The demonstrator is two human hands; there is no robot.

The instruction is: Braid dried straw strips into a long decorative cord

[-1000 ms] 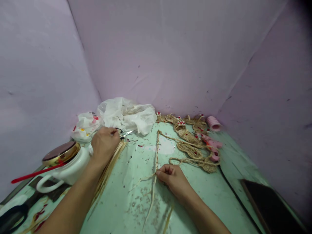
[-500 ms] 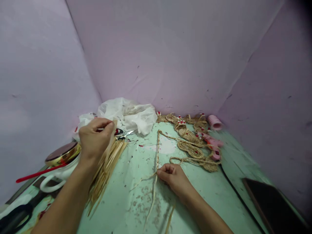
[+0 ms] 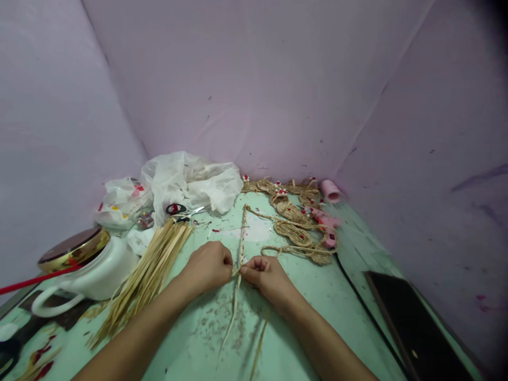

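Observation:
A thin braid [image 3: 243, 238] of pale straw-like fibre runs down the middle of the green table. At its lower end my right hand [image 3: 268, 275] pinches the braid between thumb and finger. My left hand [image 3: 210, 267] is closed just to the left, pinching a fibre strand where it meets the braid; the fingertips are partly hidden. One loose strand [image 3: 232, 323] hangs down from the pinched point toward me. Left of my left hand lies a bundle of dry straw strands [image 3: 146, 272], with black-handled scissors [image 3: 177, 210] at its far end.
Coiled jute pieces with beads [image 3: 296, 233], a pink glue gun [image 3: 327, 225] and a pink spool [image 3: 330, 191] are at the right back. A white plastic bag [image 3: 190, 182] lies behind. On the left stands a white teapot [image 3: 101, 270]; a dark flat slab [image 3: 413, 323] lies right.
My left hand has come down from above the straw bundle to the braid's lower end, beside my right hand. My right hand keeps its pinch. The view has shifted slightly.

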